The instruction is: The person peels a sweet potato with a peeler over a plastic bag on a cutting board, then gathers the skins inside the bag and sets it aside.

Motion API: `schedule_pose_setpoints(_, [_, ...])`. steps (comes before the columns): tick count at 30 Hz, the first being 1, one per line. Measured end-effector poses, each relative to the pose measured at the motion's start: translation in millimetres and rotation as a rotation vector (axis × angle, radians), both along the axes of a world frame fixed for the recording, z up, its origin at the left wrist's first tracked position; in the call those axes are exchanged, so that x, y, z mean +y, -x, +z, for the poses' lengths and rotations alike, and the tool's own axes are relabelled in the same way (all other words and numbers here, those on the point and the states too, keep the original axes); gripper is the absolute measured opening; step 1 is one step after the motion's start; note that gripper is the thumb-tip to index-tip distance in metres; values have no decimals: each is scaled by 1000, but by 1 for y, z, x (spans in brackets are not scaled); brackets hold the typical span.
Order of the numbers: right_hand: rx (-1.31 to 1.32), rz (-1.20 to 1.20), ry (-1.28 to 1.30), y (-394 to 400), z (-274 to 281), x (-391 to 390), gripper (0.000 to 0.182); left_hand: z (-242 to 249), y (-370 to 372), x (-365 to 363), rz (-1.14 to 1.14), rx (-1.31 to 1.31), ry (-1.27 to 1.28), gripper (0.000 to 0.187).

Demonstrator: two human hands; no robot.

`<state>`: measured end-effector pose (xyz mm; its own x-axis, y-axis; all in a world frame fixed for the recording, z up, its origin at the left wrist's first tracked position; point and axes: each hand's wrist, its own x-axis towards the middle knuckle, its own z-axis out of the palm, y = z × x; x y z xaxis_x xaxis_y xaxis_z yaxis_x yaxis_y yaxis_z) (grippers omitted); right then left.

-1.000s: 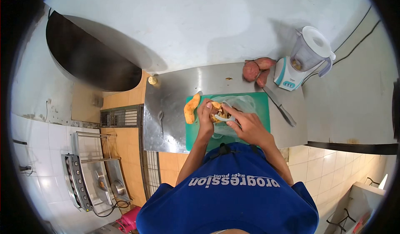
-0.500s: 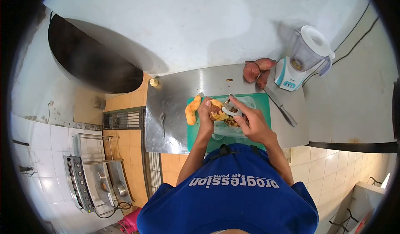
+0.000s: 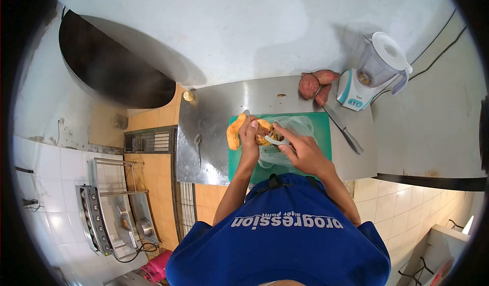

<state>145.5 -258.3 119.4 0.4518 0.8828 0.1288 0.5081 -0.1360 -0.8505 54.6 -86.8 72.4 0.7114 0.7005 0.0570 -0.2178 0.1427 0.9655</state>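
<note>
My left hand [image 3: 249, 139] is closed around a partly peeled sweet potato [image 3: 263, 129], yellow flesh showing beside strips of reddish-brown skin. In my right hand [image 3: 304, 152] is a pale-handled peeler [image 3: 275, 141], its head against the sweet potato's right side. Beneath my hands, a clear plastic bag [image 3: 300, 125] with peelings on it lies over the green cutting board [image 3: 322, 133]. A peeled yellow sweet potato [image 3: 234, 135] rests at the board's left edge, just left of my left hand.
Unpeeled red sweet potatoes [image 3: 308, 86] sit at the back of the steel table [image 3: 219, 95], next to a white blender [image 3: 351, 90]. A knife [image 3: 346, 133] lies right of the board. At left are a spoon [image 3: 198, 146] and a small yellowish item [image 3: 189, 96].
The peeler and my right hand have shifted slightly left along the sweet potato. My left hand keeps its hold, with the sweet potato turned a little.
</note>
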Motion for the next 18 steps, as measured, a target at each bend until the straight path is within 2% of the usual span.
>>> schedule_pose_setpoints(5, [-57, -24, -95, 3, -11, 0, 57, -3, 0, 2, 21, 27, -39, 35])
schedule_pose_setpoints(10, [-81, -10, 24, 3, -9, -4, 56, -18, -2, 6, 34, 44, -12, 36])
schedule_pose_setpoints(17, [-124, -22, 60, 1, -8, -8, 56, -26, -4, 3, -11, 20, 114, 34])
schedule_pose_setpoints(18, [-174, -25, 126, 0, -8, -10, 57, -28, -8, 2, 75, -36, 127, 35])
